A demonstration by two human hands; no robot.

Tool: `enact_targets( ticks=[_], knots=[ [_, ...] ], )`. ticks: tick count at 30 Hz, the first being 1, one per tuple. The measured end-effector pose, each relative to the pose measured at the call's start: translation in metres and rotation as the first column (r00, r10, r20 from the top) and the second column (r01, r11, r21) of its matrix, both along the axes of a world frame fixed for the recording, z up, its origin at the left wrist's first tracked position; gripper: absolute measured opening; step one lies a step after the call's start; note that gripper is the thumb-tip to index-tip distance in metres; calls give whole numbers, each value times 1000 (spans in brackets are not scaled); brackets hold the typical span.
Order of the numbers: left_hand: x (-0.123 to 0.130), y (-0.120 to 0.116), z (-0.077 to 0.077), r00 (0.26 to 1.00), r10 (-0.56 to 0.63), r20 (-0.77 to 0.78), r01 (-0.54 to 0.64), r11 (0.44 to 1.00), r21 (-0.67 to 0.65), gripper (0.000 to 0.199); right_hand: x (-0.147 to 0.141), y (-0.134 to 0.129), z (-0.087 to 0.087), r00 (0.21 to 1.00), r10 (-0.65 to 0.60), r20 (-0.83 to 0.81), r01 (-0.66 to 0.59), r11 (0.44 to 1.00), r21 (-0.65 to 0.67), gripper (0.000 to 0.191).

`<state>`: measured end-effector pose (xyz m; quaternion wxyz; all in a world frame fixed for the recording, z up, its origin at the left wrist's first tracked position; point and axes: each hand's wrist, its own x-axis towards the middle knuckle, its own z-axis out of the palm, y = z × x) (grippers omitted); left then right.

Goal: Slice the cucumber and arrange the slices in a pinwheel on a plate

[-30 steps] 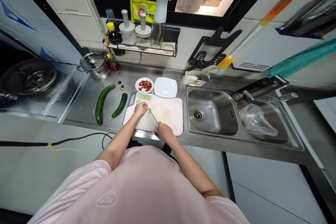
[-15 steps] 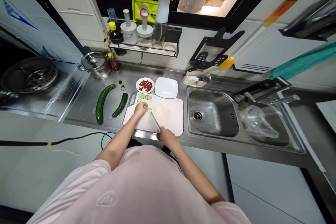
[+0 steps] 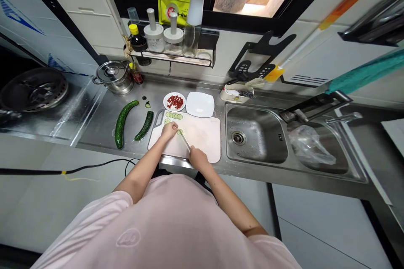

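Note:
A light cutting board [image 3: 205, 134] lies on the steel counter. On it, my right hand [image 3: 198, 158] is closed round the handle of a knife [image 3: 186, 142], whose blade points away and to the left. By the blade's tip lies a thin round cucumber slice [image 3: 179, 132]. My left hand [image 3: 169, 130] is close beside that slice, its fingers bent together; what they grip, if anything, is hidden. Several cucumber slices [image 3: 174, 116] form an overlapping row at the board's far left, and another slice partly shows just beyond my left hand.
Left of the board are a long cucumber [image 3: 122, 124], a shorter cucumber piece [image 3: 144, 126] and small end scraps [image 3: 147, 104]. Behind it stand a plate of red chopped pieces [image 3: 174, 102] and a white plate [image 3: 200, 104]. A sink [image 3: 255, 134] is at right, a pot [image 3: 114, 77] at back left.
My right hand and the knife have shifted slightly left and away from me. My left hand stays at almost the same place by the slice.

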<state>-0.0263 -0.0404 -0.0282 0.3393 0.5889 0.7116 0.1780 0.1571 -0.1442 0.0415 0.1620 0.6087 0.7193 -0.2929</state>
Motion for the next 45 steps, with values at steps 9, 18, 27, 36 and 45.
enact_targets(
  ticks=[9,18,27,36,45],
  knots=[
    [1,0,5,1000,-2,-16,1,1000,-21,17,2,1,6,1000,-2,-7,2,1000,-14,21],
    [1,0,6,1000,-10,-14,10,1000,-12,17,11,-13,8,1000,-6,10,7,1000,-28,22],
    [2,1,11,1000,-5,-28,5,1000,-28,16,20,-23,7,1000,-14,15,15,999,-45,19],
    [2,1,8,1000,-13,-24,13,1000,-15,16,15,-17,9,1000,-13,13,14,999,-43,20],
    [2,0,9,1000,-20,-23,19,1000,-23,17,3,-2,3,1000,-17,-2,17,1000,-23,21]
  ],
)
